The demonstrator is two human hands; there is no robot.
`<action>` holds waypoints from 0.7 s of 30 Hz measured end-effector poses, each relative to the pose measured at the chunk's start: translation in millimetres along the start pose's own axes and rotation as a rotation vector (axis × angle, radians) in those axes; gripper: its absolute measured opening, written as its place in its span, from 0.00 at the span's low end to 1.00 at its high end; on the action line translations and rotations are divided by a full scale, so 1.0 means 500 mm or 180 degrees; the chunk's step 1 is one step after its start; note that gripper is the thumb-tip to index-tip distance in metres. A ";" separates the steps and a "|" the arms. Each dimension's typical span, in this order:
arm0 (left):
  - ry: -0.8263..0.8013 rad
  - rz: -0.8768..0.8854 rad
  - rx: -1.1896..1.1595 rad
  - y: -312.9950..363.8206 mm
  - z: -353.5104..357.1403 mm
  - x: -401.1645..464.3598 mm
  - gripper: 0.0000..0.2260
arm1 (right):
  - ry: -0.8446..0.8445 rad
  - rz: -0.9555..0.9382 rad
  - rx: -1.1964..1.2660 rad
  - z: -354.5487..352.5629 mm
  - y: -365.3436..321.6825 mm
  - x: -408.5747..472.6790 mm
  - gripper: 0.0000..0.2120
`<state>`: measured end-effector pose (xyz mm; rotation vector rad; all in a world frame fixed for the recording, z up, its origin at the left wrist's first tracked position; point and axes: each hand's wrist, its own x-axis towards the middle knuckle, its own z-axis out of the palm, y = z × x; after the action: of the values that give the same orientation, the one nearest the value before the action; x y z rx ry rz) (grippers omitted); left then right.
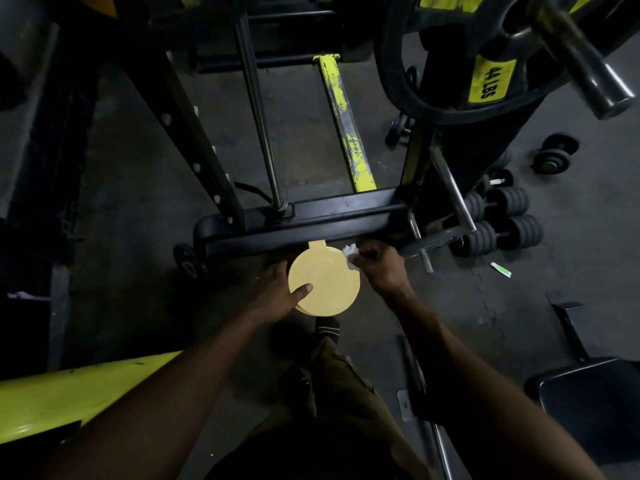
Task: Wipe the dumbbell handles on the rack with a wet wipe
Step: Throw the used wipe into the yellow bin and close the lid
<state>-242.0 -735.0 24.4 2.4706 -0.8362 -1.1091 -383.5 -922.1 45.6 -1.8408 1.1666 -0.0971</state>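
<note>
Left hand [273,292] grips yellow tub [323,282], thumb on lid. Right hand [379,268] pinches wipe [350,255] just right of tub. Wipe: light, limp, damp, likely tears; bunch before use. Dumbbells [498,220] lie far right of tub, handles untouched.

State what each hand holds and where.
Left hand grips the yellow tub by its side, thumb on the lid. Right hand pinches a white wipe.
</note>
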 end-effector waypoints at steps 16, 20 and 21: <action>-0.0151 -0.0147 -0.0331 -0.002 0.026 0.010 0.38 | -0.0044 0.0105 -0.0125 0.014 0.025 0.017 0.17; -0.0157 -0.0136 -0.0446 0.002 0.029 0.008 0.38 | -0.0094 0.0267 -0.0129 0.030 0.043 0.019 0.16; -0.0150 -0.0132 -0.0454 0.003 0.031 0.007 0.38 | -0.0106 0.0308 -0.0111 0.033 0.046 0.020 0.15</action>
<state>-252.4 -739.2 13.0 2.3629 -0.6961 -1.2017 -385.1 -921.6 15.4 -1.8062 1.2389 0.0091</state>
